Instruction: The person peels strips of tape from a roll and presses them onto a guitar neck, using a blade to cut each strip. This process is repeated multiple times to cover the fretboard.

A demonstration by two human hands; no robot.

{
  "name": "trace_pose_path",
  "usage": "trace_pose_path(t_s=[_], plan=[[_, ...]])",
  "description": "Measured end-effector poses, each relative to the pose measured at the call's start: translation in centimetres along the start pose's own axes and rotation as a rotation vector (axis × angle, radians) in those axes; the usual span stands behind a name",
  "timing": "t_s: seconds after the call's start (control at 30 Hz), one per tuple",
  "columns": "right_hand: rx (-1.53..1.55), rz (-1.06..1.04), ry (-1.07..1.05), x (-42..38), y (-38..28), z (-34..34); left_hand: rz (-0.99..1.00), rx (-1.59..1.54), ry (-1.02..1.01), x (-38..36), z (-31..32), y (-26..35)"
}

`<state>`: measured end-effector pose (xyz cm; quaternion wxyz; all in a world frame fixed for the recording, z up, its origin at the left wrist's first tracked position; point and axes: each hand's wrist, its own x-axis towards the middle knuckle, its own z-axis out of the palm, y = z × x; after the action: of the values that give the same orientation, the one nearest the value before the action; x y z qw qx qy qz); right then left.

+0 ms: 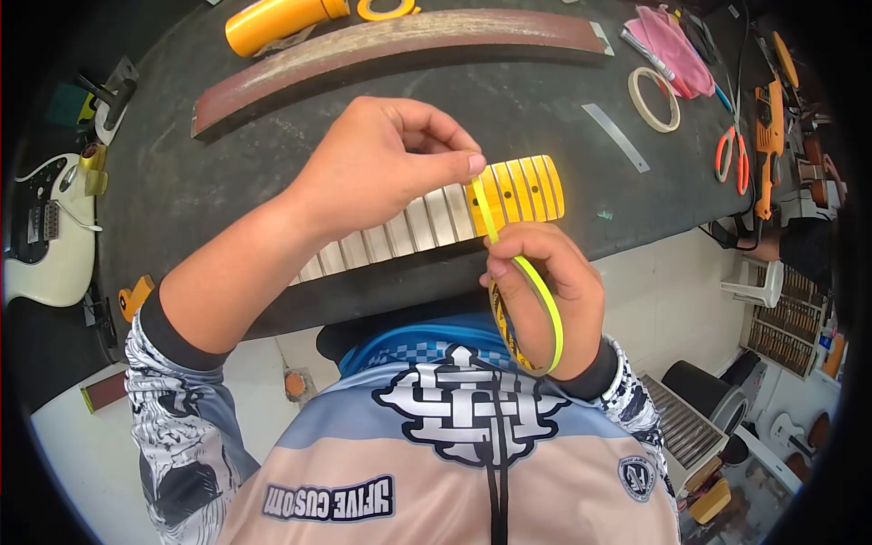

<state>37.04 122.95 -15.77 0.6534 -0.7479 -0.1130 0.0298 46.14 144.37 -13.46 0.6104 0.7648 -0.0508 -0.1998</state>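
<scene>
A guitar neck point(530, 189) lies on the dark bench with its frets facing up. Its right end is bare yellow wood with dark dots; pale tape strips point(427, 221) cover the wood between frets further left. My left hand point(372, 163) pinches the free end of a narrow yellow-green tape strip at the far edge of the neck. The strip runs across the fretboard to a roll of yellow-green tape point(549, 313). Around that roll curl the fingers of my right hand point(554, 291), just off the neck's near edge.
Behind the neck lies a long curved sanding block point(400, 41). An orange cylinder point(282, 23), a cream tape roll point(654, 98), a metal strip point(616, 137), orange-handled scissors point(732, 159) and a pink cloth point(672, 50) are on the bench. A white guitar body point(54, 259) stands left.
</scene>
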Motion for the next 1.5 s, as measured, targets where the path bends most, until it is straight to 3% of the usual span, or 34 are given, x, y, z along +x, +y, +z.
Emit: trace_pose_path(t_s=[0.1, 0.17, 0.3, 0.37, 0.57, 0.67, 0.9, 1.17, 1.4, 1.5], plan=[[-0.161, -0.08, 0.026, 0.0, 0.1, 0.1, 0.043, 0.066, -0.03, 0.5, -0.5, -0.1], [-0.186, -0.021, 0.019, -0.3, 0.1, 0.0, 0.105, 0.143, -0.059, 1.0, -0.8, -0.3], [-0.163, 0.094, 0.002, -0.4, -0.3, 0.2, 0.059, 0.218, -0.018, 1.3, -1.0, -0.1], [-0.155, 0.024, 0.009, -0.3, 0.2, 0.3, 0.022, 0.247, -0.036, 1.3, -1.3, 0.2], [-0.064, 0.031, 0.01, -0.2, 0.7, -0.1, 0.046, 0.06, -0.111, 1.5, -1.6, -0.1], [-0.107, 0.035, -0.015, 0.0, 0.5, -0.3, 0.211, 0.322, -0.171, 1.2, -2.1, -0.1], [-0.12, 0.024, -0.036, 0.1, 0.5, -0.5, 0.332, 0.428, -0.1, 0.4, -0.2, -0.1], [-0.117, 0.025, -0.103, 0.1, 0.3, -0.7, 0.169, 0.233, -0.08, 0.8, -0.5, -0.2], [0.035, 0.289, -0.169, -0.2, -0.4, -1.0, 0.065, 0.237, -0.025, 1.4, -1.0, -0.5], [0.006, 0.227, -0.125, -0.1, -0.3, -0.6, 0.002, 0.265, -0.027, 1.4, -1.1, -0.2]])
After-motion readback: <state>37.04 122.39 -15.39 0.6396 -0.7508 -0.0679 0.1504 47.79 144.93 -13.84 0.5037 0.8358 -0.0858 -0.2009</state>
